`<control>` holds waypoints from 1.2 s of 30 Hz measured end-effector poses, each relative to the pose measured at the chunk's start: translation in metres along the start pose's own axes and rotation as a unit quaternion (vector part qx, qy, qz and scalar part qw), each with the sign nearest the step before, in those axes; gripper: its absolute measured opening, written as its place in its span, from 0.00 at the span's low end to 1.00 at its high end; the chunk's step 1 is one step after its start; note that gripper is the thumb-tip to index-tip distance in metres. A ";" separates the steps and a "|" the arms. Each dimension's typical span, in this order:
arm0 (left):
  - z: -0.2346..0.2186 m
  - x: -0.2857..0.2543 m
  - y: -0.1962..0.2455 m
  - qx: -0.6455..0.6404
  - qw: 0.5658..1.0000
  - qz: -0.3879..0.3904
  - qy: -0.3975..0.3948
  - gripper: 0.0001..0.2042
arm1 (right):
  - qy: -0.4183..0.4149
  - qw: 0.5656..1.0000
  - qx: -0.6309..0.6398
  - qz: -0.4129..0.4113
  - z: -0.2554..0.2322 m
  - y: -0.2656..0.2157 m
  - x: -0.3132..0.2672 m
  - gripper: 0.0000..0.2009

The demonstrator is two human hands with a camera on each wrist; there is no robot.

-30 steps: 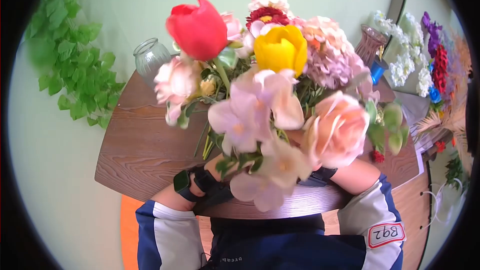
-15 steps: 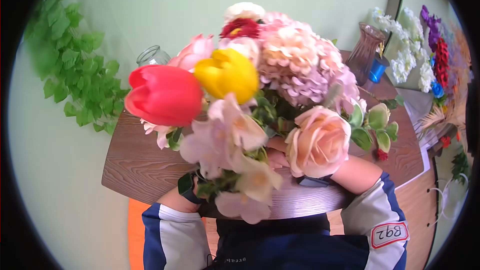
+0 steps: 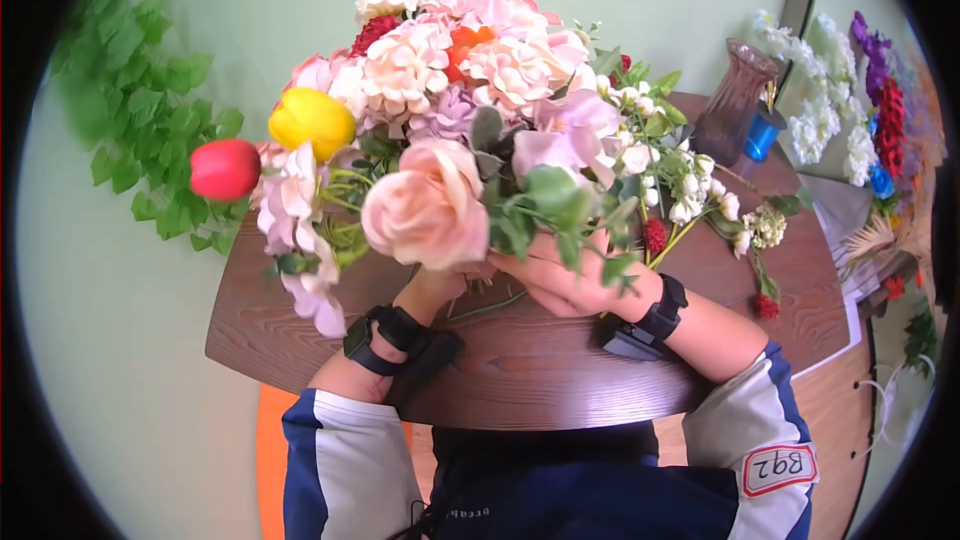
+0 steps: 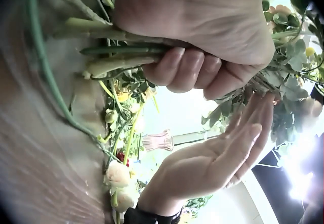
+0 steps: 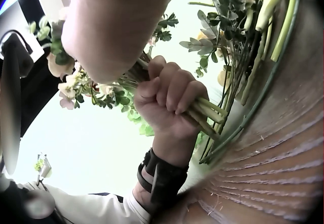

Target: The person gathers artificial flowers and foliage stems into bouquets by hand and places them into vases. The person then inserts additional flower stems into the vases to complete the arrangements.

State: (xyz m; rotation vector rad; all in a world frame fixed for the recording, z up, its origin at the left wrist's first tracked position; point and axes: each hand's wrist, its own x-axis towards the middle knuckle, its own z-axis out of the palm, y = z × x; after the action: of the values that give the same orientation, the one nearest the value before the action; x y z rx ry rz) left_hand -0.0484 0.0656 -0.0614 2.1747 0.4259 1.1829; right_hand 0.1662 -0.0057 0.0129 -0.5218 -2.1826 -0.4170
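Observation:
A large bouquet of artificial flowers point(image 3: 400, 70) stands over the table, its stems gathered in my left hand point(image 3: 440, 288). Curled fingers wrap the stem bundle point(image 4: 121, 62) in the left wrist view, with cut ends poking out below the fist. My right hand point(image 4: 202, 166) reaches up with straight fingers, their tips at the stems just above the left fist. Out to the left of the bunch lean a red tulip point(image 3: 225, 170) and a yellow tulip point(image 3: 312, 124). A peach rose point(image 3: 425, 205) faces me in front, partly covering the left hand.
Loose white-flowered sprigs point(image 3: 690, 190) and a small red blossom point(image 3: 766, 307) lie on the right of the wooden table point(image 3: 560, 380). Behind them stand a pinkish glass vase point(image 3: 735, 100) and a blue object point(image 3: 763, 135). Green vines point(image 3: 150, 130) hang at the left wall.
The bouquet has moved left and tilted, carrying the tulips leftward. White sprigs and my right hand have come into sight on the right; the clear jar at the back left is now hidden.

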 end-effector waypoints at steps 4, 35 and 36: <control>-0.001 0.021 0.027 -0.480 0.854 -0.199 -0.024 0.10 | 0.105 0.988 -0.097 -0.053 -0.034 -0.011 0.014 0.14; -0.001 -0.005 0.027 -0.115 0.981 -0.151 0.035 0.19 | 0.002 0.813 0.404 0.418 -0.147 -0.015 0.064 0.23; -0.006 -0.038 0.035 -0.113 0.981 -0.153 0.036 0.19 | -0.006 0.804 0.397 0.443 -0.156 -0.016 0.070 0.23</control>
State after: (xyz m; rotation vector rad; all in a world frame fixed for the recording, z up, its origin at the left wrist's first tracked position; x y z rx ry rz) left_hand -0.0746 0.0207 -0.0607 1.8012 0.6029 1.0823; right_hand 0.2206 -0.0759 0.1596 -0.9431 -1.6442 0.9669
